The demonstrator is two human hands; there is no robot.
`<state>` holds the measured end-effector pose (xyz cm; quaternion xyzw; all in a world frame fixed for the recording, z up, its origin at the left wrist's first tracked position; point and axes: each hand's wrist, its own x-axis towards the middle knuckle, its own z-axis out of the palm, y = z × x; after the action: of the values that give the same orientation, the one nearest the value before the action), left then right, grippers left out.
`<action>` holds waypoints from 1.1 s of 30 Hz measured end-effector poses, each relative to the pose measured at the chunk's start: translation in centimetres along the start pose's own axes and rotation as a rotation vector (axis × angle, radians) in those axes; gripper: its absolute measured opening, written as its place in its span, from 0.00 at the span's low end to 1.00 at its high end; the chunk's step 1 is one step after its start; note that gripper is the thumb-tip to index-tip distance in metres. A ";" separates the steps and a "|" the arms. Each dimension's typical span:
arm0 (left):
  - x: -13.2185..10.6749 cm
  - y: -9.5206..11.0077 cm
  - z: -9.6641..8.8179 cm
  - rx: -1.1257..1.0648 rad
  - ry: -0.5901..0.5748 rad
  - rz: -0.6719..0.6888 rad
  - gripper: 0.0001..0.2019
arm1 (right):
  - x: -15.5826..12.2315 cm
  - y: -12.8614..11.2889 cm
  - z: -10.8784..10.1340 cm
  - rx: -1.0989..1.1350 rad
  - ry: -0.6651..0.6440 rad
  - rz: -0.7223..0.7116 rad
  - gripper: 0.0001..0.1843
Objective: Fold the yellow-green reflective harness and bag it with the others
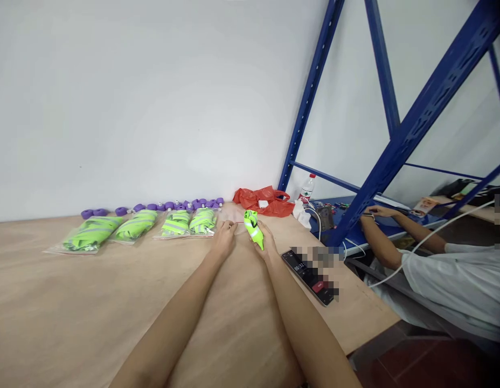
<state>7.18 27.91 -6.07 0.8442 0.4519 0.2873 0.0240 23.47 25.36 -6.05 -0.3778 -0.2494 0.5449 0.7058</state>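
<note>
My right hand point(268, 243) is closed around a folded bundle of neon yellow-green reflective strap point(253, 225) with silver-grey stripes, held just above the table. To its left, my left hand point(224, 238) is closed, its fingers pinching the edge of a clear plastic zip bag point(236, 215) with a thin red line along it. The bag is nearly see-through, so its outline is hard to follow. Further left lie several clear bags packed with the same neon reflective material, among them a large bag point(92, 233) and a smaller one point(136, 225).
Purple rolls point(153, 206) line the wall behind the bags. A red plastic bag point(266, 200) lies at the back, and a phone point(308, 277) showing a timer rests right of my forearm. Blue rack posts point(365, 186) rise beside the table; beyond them a co-worker's hands point(375, 212) work at a blue surface.
</note>
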 end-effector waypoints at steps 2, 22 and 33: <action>0.0 0.0 0.2 0.005 0.062 0.030 0.27 | 0.1 0.2 0.0 -0.007 0.002 -0.017 0.19; 0.4 -1.8 1.4 -0.202 0.209 0.011 0.30 | -0.7 -0.6 -0.8 -0.352 -0.181 -0.030 0.19; 0.3 -0.1 0.7 -0.162 0.124 0.202 0.29 | 0.9 0.5 -1.6 -0.386 0.039 -0.263 0.18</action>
<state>7.55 28.36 -6.60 0.8614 0.3405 0.3753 0.0351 24.64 25.86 -7.44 -0.4805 -0.3822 0.3832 0.6900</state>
